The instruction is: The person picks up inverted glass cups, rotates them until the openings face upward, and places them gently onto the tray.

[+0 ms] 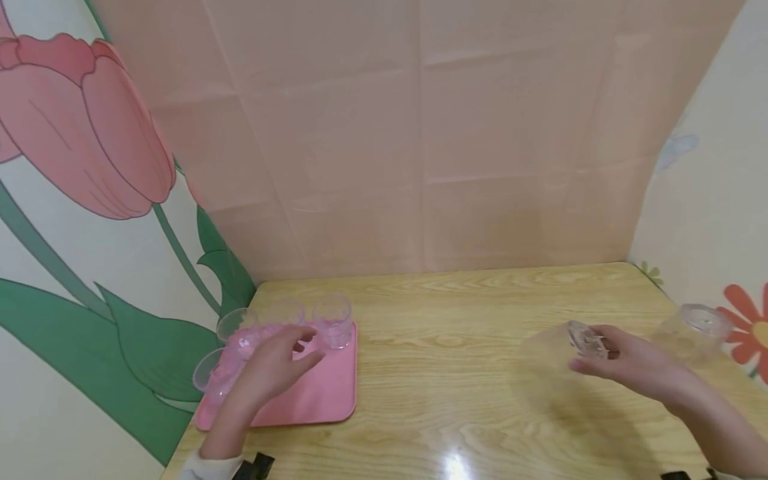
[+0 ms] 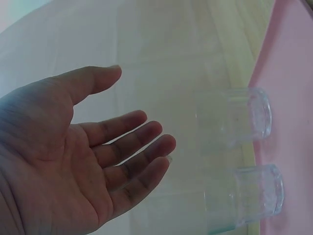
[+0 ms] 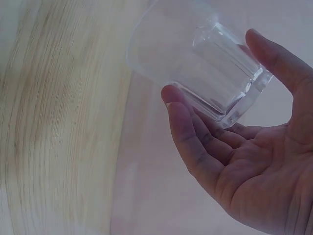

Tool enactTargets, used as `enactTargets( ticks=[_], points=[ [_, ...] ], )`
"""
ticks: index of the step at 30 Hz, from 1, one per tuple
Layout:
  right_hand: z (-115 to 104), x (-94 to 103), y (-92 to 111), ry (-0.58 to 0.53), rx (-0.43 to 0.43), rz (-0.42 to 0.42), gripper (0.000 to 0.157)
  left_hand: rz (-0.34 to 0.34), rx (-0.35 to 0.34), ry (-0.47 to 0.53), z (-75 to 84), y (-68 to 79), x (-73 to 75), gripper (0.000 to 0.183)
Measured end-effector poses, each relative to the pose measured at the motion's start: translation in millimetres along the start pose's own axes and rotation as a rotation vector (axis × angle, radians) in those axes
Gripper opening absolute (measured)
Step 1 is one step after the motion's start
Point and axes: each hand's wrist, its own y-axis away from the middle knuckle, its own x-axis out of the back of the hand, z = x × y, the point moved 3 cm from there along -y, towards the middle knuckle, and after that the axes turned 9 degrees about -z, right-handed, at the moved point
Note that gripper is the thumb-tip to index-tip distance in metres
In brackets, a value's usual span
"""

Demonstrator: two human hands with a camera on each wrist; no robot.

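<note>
My right hand (image 1: 639, 363) grips a clear glass (image 3: 220, 73) around its thick base, fingers on one side and thumb on the other. This glass is tilted above the table, its mouth pointing left and down in the head view. My left hand (image 1: 273, 367) hovers over a pink tray (image 1: 318, 400) with nothing in it, fingers loosely bent and thumb apart. Several clear glasses stand on the tray, among them one at its back right corner (image 1: 334, 327). Hand and forearm partly hide the others. Two of them appear in the left wrist view, beyond the fingertips.
Another clear glass (image 1: 705, 323) stands upside down at the table's right side, beyond my right hand. The wood-grain table (image 1: 432, 373) stretches between the tray and the right hand. A pinkish sheet (image 1: 420, 133) hangs behind, with flower-patterned walls on both sides.
</note>
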Motion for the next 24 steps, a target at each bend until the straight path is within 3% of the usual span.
enactTargets(
  ticks=[10, 24],
  points=[
    [-12, -10.9, -11, -0.157, 0.06, -0.045, 0.083, 0.016, -0.021, 0.052, 9.0, -7.3, -9.8, 0.044],
    [-39, -29.0, -22, -0.383, 0.118, -0.063, 0.078, 0.001, -0.083, 0.208, 19.6, -13.4, -20.4, 0.05]
  ],
)
